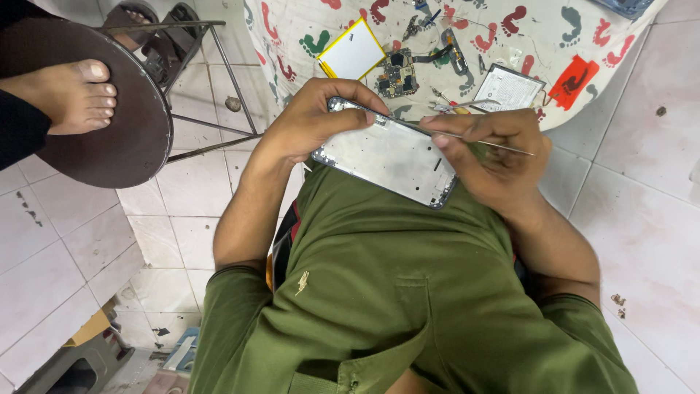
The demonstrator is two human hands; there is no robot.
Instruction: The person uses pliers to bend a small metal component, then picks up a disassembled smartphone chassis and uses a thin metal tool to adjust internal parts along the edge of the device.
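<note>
My left hand [317, 120] grips the upper end of an opened phone frame [386, 157], a silver-white rectangular shell held over my lap. My right hand [492, 149] supports the frame's right edge and pinches thin metal tweezers [474, 138], whose tip reaches the frame's top edge near my left fingers. I wear an olive green shirt [394, 292].
A cloth with coloured footprints [525, 36] lies ahead, bearing a yellow-edged white battery [352, 51], a circuit board [397, 73], a second flat part [508, 87] and small pieces. At the left, another person's bare foot [69, 91] rests on a round brown stool [138, 138]. White tiled floor all around.
</note>
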